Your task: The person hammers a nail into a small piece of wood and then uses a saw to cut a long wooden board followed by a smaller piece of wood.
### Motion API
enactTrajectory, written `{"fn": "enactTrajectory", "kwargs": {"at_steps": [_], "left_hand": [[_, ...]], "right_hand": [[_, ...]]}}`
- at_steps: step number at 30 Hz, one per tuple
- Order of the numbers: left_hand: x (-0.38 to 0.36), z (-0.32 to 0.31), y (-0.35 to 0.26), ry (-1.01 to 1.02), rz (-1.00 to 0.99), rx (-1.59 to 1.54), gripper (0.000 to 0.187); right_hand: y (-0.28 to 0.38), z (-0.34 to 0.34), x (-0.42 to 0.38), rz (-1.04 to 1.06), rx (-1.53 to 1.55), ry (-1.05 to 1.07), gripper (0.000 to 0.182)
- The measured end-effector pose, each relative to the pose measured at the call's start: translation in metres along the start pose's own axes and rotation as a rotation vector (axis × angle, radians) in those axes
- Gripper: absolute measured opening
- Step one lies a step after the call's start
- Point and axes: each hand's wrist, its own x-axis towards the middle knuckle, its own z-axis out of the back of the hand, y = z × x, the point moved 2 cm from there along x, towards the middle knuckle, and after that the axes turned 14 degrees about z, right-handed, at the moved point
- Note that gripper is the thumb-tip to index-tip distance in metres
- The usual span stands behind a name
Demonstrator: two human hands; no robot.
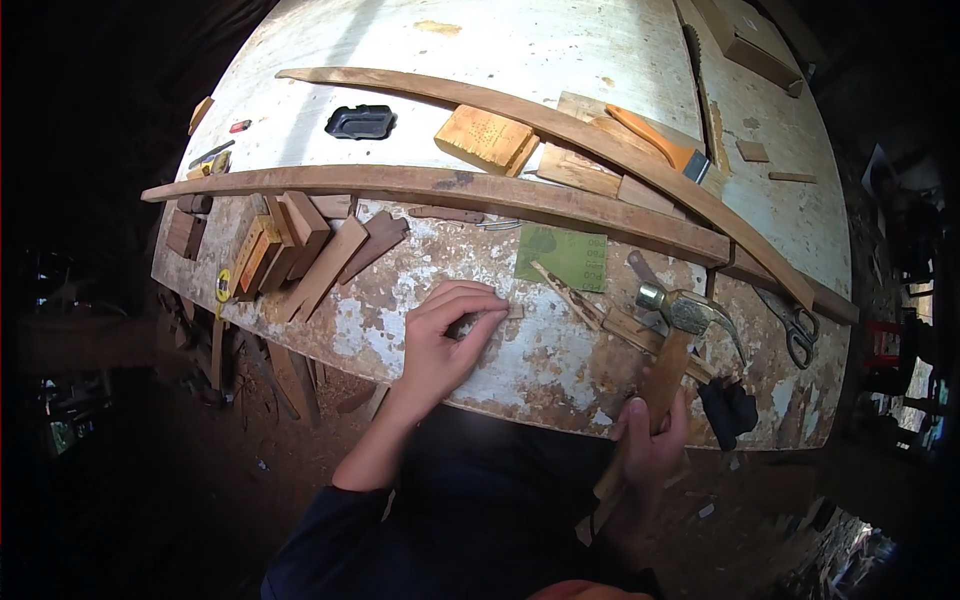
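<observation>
In the head view my left hand [452,325] rests on the worn bench top, thumb and forefinger pinched on a small piece of wood [516,311]. My right hand [654,435], near the front edge, is wrapped round the wooden handle of a claw hammer [672,365]. The hammer's metal head points up and away from me, above some thin wood strips [630,328]. Beyond my left hand lies a green sheet of sandpaper [562,257]. A dark bunched cloth-like thing [728,408] sits just right of the hammer handle.
Two long wooden bars [400,182] cross the bench [480,380]. Several wood offcuts [290,240] stand at left. Farther back are a black plastic tray [360,122], a wood block [484,138] and an orange-handled brush [650,140]. Scissors [799,335] lie at right.
</observation>
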Motion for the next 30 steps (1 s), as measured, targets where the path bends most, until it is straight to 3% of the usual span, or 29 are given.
{"fn": "enactTrajectory", "kwargs": {"at_steps": [5,15,21,24,30], "left_hand": [[-0.002,0.000,0.000,0.018,0.090,-0.019,0.015],[-0.001,-0.004,-0.002,0.002,0.032,0.035,0.017],[-0.004,-0.006,-0.001,-0.054,-0.074,0.118,0.021],[-0.005,-0.008,-0.005,-0.052,-0.133,0.171,0.023],[-0.008,-0.012,-0.012,-0.050,-0.164,0.198,0.021]], "right_hand": [[0.000,0.002,0.000,-0.022,0.036,0.002,0.035],[0.002,0.002,0.001,-0.016,0.027,0.021,0.032],[-0.003,0.002,0.000,-0.002,0.007,0.026,0.041],[0.006,0.001,0.002,-0.036,0.041,0.014,0.019],[0.005,0.001,0.001,-0.043,0.035,0.010,0.024]]}}
